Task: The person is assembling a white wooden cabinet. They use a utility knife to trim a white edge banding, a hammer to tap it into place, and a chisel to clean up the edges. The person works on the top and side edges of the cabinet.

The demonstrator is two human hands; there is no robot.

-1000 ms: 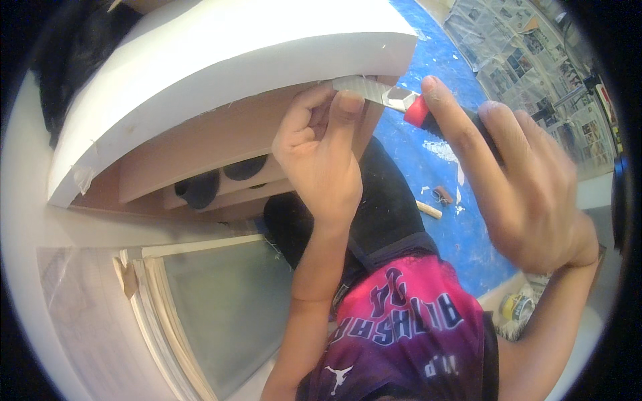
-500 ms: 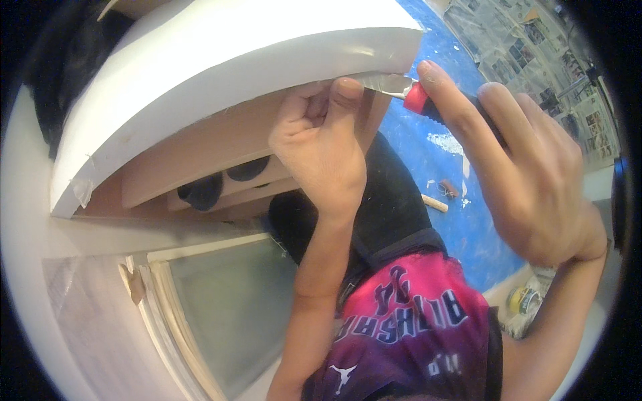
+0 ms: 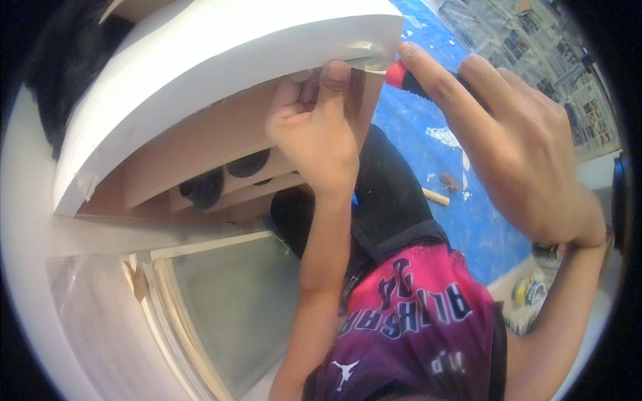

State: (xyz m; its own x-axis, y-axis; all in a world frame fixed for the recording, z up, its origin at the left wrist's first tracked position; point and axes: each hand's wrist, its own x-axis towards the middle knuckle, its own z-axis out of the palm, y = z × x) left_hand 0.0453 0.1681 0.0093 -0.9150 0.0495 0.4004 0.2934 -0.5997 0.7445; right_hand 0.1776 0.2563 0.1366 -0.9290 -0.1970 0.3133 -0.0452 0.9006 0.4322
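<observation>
Floor: a blue sheet (image 3: 481, 247) spotted with white marks covers the right side of the frame, and newspaper pages (image 3: 535, 40) spread across the upper right.
White furniture piece: a curved white face (image 3: 321, 43) arcs from the left side to the upper centre; a ragged flake of film (image 3: 87, 184) clings to its left end.
Underside: brownish boards (image 3: 227, 120) lie below the curve, with dark rounded shapes (image 3: 202, 188) among them.
Left hand: at upper centre, the left hand (image 3: 317, 140) has its thumb raised to the lower edge of the white face and its fingers curled; whether they pinch anything cannot be told.
Right hand: at upper right, the right hand (image 3: 508, 147) has its fingers wrapped round a red-and-black-handled tool (image 3: 396, 75), the index finger stretched along it.
Tool: its red collar sits at the right end of the white face, near the left thumb; its tip is hard to make out.
Blue sheet, right of centre: a pale stick (image 3: 436, 196) lies near a small brown block (image 3: 449, 182).
Lower left: a grey panel (image 3: 234, 314) with pale edges.
Lower right: a yellow tin (image 3: 520, 292) beside the person's right arm.
Clothing: a pink-and-purple top (image 3: 408, 267) and dark trousers (image 3: 394, 180).
</observation>
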